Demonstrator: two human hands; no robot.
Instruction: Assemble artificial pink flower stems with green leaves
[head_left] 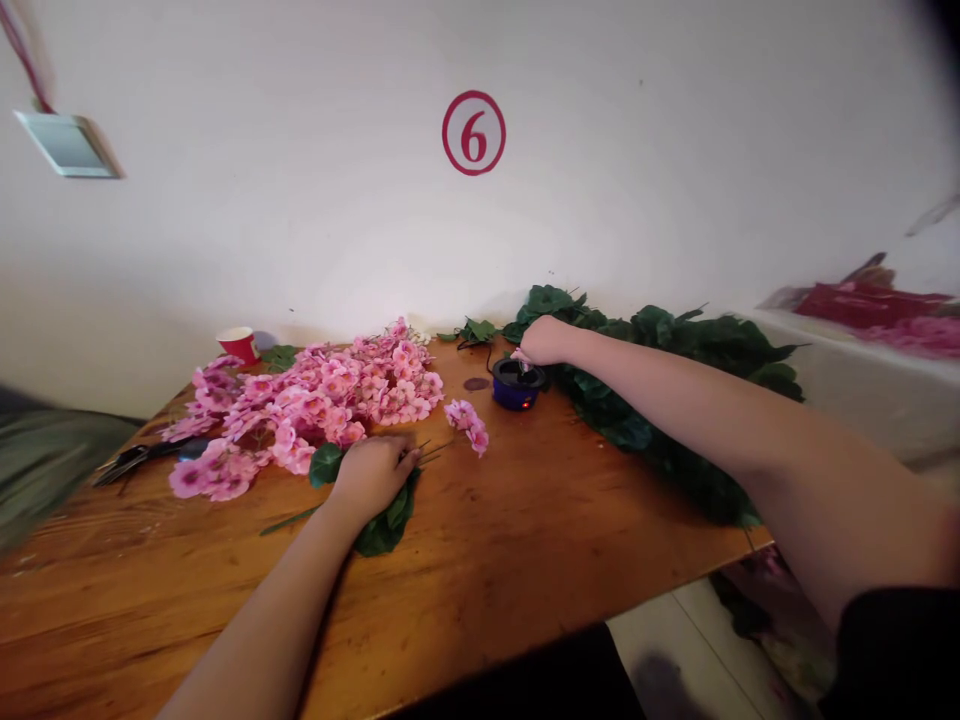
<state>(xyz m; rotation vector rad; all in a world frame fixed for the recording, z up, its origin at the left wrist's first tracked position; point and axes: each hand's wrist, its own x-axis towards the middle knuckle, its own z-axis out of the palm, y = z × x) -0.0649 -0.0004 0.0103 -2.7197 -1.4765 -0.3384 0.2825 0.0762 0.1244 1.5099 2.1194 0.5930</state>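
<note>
My left hand (373, 474) is closed around a sprig of green leaves (386, 525) low over the table, with thin bare stems poking out past the fingers. My right hand (546, 342) is held over a small dark blue pot (516, 392) that has a red light on its front. Its fingers are pinched together at the pot's mouth; what is in them is too small to make out. A short sprig of pink flowers (468, 426) lies on the table between my hands. Left of it spreads a large pile of pink flowers (330, 388).
A heap of green leaves (660, 400) covers the table's right side, under my right forearm. At the back left stands a red paper cup (239, 346). Dark-handled scissors (142, 458) lie at the left on the wooden table (495, 590). Behind rises a white wall (600, 180).
</note>
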